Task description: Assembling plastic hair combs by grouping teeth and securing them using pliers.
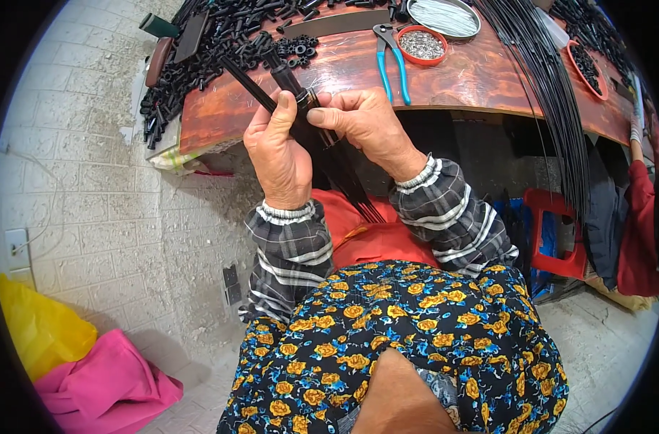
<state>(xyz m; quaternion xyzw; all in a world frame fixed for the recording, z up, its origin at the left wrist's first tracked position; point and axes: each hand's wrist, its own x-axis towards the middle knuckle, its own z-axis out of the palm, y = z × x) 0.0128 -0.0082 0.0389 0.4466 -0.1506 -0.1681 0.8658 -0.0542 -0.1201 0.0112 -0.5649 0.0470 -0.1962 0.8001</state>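
Note:
Held in front of me over the table's near edge is what looks like a black umbrella frame [341,176], a bundle of thin ribs around a shaft with a black plastic piece at its upper end. It slants from upper left down toward my lap. My left hand [280,159] is closed around its upper part, thumb lying along it. On the other side my right hand [376,134] pinches the bundle near a shiny ring, thumb and fingertips pressed against it. The small parts under the fingertips are hidden.
Piles of black plastic tubes and rings [232,61] cover the table's left. Blue-handled pliers [395,64] lie beside a red dish [425,63] of small metal pieces. Long black ribs [561,119] hang over the right edge, above a red stool [563,266]. Another person's red sleeve [639,210] shows at far right.

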